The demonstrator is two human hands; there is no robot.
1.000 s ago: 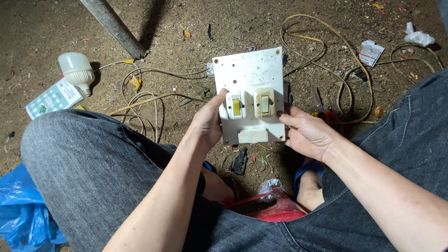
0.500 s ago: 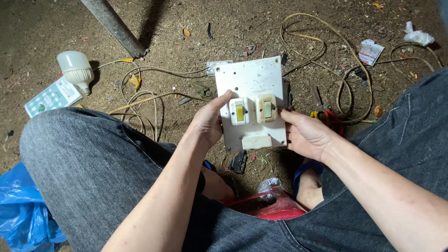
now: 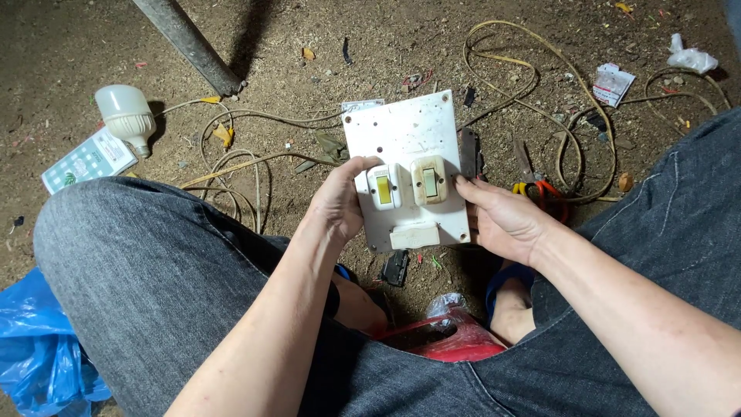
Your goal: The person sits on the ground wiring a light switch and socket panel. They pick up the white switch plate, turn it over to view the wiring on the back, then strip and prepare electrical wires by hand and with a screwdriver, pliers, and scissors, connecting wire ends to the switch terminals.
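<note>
Here the white switch board stands upright between both hands above the dirt floor, long axis pointing away; the left hand clasps its left edge, thumb near the switches, the right hand pinches its right edge

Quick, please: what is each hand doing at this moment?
Left hand: shut on the left edge of the switch board.
Right hand: holding the board's right edge.
</note>
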